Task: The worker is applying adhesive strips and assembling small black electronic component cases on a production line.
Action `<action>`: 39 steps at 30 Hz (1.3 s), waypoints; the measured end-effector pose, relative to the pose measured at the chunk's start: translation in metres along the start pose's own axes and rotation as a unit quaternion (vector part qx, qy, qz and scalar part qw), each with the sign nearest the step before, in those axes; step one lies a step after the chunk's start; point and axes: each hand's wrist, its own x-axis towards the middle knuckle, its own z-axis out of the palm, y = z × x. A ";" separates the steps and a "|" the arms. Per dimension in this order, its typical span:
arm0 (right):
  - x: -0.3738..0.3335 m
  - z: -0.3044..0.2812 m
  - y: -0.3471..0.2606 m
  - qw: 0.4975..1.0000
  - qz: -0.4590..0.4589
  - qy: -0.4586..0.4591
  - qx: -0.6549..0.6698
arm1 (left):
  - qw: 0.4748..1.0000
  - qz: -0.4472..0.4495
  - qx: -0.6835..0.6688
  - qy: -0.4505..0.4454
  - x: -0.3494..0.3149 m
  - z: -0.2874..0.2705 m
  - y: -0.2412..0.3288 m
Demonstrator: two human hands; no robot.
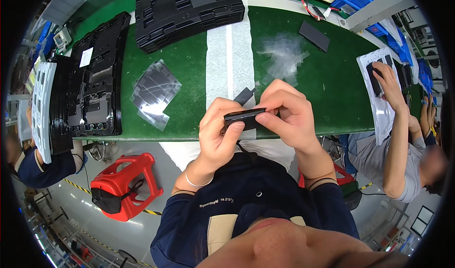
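Note:
A small black slab-like device (pixel 245 117) with a glossy edge is held up in front of me, over the near edge of the table. My left hand (pixel 214 134) grips its left end, thumb on the near side and fingers behind. At its right end, the thumb and fingertips of my right hand (pixel 290 118) pinch the upper corner; whether a thin film is there too cannot be made out. Just beyond my hands a dark flat piece (pixel 244 96) lies on the pale mat strip (pixel 229 54), partly hidden by them.
Clear film sheets (pixel 155 95) lie left, more loose films (pixel 283 57) right, near a dark flat block (pixel 314 36). Black trays (pixel 189 12) are stacked at the back, others (pixel 97 78) at left. A co-worker's hand (pixel 389 85) touches a black piece over a white tray (pixel 384 116). A red stool (pixel 125 185) stands left.

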 end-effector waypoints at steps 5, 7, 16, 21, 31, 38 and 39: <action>-0.005 0.016 0.003 0.949 0.072 0.117 0.285 | 0.937 -0.192 -0.285 -0.064 -0.001 0.006 0.008; -0.006 0.014 0.005 0.941 0.093 0.117 0.304 | 0.935 -0.212 -0.273 -0.082 -0.002 0.001 0.006; 0.003 0.014 -0.009 0.994 0.049 0.053 0.080 | 0.954 -0.190 -0.194 -0.127 0.002 -0.005 0.008; 0.005 0.017 -0.011 0.996 0.023 0.060 0.057 | 0.953 -0.200 -0.184 -0.133 0.002 -0.008 0.008; 0.006 0.005 -0.002 0.997 0.031 -0.014 0.076 | 0.898 -0.288 -0.317 -0.099 0.000 -0.011 0.013; -0.011 0.024 0.020 0.974 -0.064 0.134 0.170 | 0.900 -0.294 -0.316 -0.059 -0.002 -0.006 0.013; -0.009 0.025 0.020 0.970 -0.068 0.136 0.188 | 0.903 -0.292 -0.310 -0.054 -0.001 -0.005 0.013</action>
